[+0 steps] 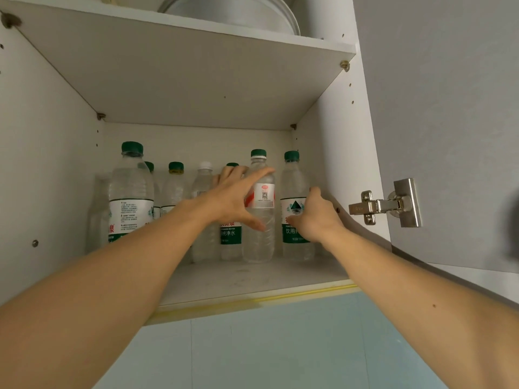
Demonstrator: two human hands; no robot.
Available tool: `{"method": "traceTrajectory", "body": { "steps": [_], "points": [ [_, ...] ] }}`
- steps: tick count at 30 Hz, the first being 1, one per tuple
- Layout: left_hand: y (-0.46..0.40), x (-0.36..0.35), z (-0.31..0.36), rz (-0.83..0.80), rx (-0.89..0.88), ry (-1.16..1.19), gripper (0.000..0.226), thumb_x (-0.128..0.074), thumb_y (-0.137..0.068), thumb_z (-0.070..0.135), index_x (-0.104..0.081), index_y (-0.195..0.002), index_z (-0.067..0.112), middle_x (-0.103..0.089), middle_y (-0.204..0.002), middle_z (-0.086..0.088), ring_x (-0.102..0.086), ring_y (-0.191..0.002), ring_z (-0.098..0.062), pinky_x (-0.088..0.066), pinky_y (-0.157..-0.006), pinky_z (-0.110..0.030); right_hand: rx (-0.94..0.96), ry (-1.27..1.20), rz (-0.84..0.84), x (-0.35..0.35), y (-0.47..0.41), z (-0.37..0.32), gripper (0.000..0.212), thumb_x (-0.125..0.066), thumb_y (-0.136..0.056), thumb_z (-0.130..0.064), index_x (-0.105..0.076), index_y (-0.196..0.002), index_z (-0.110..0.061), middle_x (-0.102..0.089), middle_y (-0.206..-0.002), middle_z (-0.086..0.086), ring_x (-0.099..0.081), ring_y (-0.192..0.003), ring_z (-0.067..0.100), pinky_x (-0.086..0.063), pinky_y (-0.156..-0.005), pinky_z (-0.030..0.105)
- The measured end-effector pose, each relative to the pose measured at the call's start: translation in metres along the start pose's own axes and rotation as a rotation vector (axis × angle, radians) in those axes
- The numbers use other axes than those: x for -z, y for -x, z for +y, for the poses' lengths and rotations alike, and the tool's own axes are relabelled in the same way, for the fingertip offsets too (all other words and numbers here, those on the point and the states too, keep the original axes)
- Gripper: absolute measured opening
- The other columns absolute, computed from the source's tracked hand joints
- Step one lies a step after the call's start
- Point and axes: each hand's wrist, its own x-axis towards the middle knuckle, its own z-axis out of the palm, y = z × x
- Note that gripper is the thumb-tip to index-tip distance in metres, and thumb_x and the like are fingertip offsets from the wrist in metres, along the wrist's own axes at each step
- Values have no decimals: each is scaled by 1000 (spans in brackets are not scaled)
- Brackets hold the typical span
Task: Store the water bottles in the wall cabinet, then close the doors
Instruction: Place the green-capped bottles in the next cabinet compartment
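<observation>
Overhead, white wall cabinet shelf (252,279) carries upright clear plastic water bottles | left hand (233,200) fingers spread wide at red-labelled bottle (259,220) | right hand (316,214) fingers curl round green-labelled bottle (295,192).

Open white wall cabinet (331,153), clear plastic water bottles upright on lower shelf (252,279). Left hand (236,197) spread around red-and-white-labelled bottle (259,209). Right hand (317,217), at 3 o'clock, grips green-labelled bottle (295,197). Steel hinge (387,204) on grey door (449,122).
</observation>
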Motion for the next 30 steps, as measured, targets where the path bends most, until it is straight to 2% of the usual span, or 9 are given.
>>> {"method": "traceTrajectory", "body": {
  "steps": [4, 9, 13, 20, 24, 27, 30],
  "points": [
    [-7, -10, -1, 27, 8, -47, 128, -86, -54, 68, -3, -151, 53, -24, -157, -3, -13, -142, -25, -18, -115, -54, 6, 20, -5, -1, -3, 2, 47, -70, -93, -18, -37, -126, -8, -60, -127, 17, -63, -110, 34, -57, -89, 48],
    [-12, -23, -9, 15, 58, -110, 127, -77, -56, 78, 3, -151, 53, -21, -160, -8, -8, -147, -29, -10, -116, -54, -3, 64, -22, -3, -7, 3, 48, -68, -95, -18, -36, -129, -6, -59, -129, 19, -62, -113, 37, -57, -90, 49],
    [-14, -26, -10, 24, 45, -193, 125, -71, -59, 83, 7, -151, 51, -21, -162, -9, -10, -148, -32, -7, -116, -55, -26, 105, -39, -5, -12, -1, 50, -66, -95, -17, -34, -132, -4, -56, -132, 20, -60, -116, 38, -55, -92, 44],
    [-9, -31, -5, 76, 16, -347, 118, -67, -70, 78, 7, -152, 37, -28, -159, -13, -16, -147, -36, -10, -116, -58, -79, 171, -102, -8, -28, -10, 61, -68, -95, -16, -29, -139, -1, -53, -136, 19, -56, -122, 34, -51, -92, 39],
    [-8, -36, 2, 84, 59, -438, 118, -66, -74, 76, 6, -156, 31, -23, -160, -16, -13, -149, -38, -8, -118, -62, -117, 257, -247, -6, -38, -18, 63, -64, -99, -27, -29, -145, -1, -52, -142, 12, -53, -128, 27, -43, -96, 31],
    [-7, -40, 3, 102, 77, -492, 118, -68, -75, 74, 3, -157, 27, -20, -161, -16, -12, -150, -39, -7, -119, -64, -65, 290, -277, -6, -43, -20, 66, -66, -97, -29, -26, -141, 1, -50, -139, 16, -54, -125, 28, -49, -102, 34],
    [-5, -41, 3, 60, 97, -523, 128, -69, -70, 76, 8, -158, 25, -9, -162, -15, -6, -150, -40, -4, -118, -65, -65, 268, -275, -9, -48, -17, 67, -70, -95, -27, -28, -140, 1, -52, -138, 16, -56, -124, 29, -51, -100, 35]
  ]
}}
